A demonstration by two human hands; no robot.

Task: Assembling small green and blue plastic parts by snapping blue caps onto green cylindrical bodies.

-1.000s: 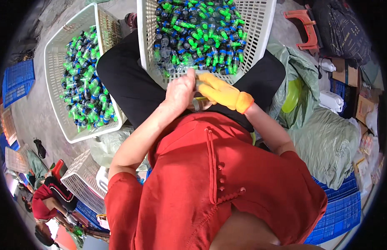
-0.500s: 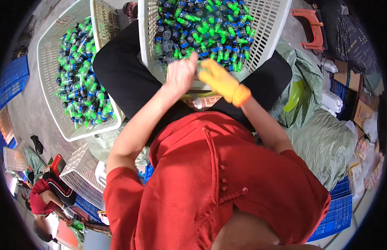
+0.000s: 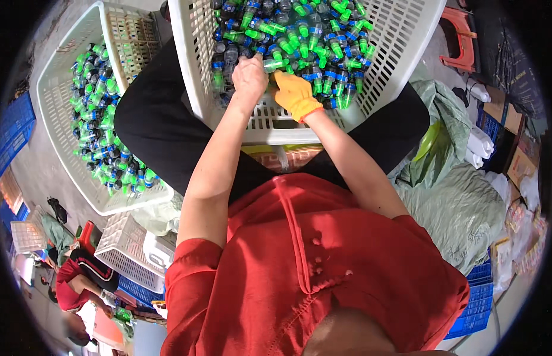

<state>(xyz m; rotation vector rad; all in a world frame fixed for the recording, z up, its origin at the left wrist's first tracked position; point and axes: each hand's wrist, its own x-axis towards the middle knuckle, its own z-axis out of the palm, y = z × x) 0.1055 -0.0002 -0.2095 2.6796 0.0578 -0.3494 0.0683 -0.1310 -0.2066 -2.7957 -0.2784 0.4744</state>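
Both my hands work low inside a white slatted plastic crate (image 3: 282,137) between my legs, over a heap of small clear bottles (image 3: 299,41) with green tops and blue bands. My bare left hand (image 3: 250,76) is closed around a small bottle (image 3: 273,64), whose green end sticks out toward the right. Close beside it, my right hand (image 3: 295,96) wears a yellow-orange glove with its fingers curled in. Whatever that hand grips is hidden by the glove.
To the left stands a second white crate (image 3: 50,113) with more of the same bottles (image 3: 103,130). Green-grey sheeting (image 3: 460,196) and a red plastic stool (image 3: 458,38) lie to the right. At the lower left, another person (image 3: 80,288) sits near a white basket (image 3: 130,249).
My hands have come apart a little and shifted slightly upward in the picture. The crate appears nearer and more of its front rim shows; the whole view has tilted somewhat.
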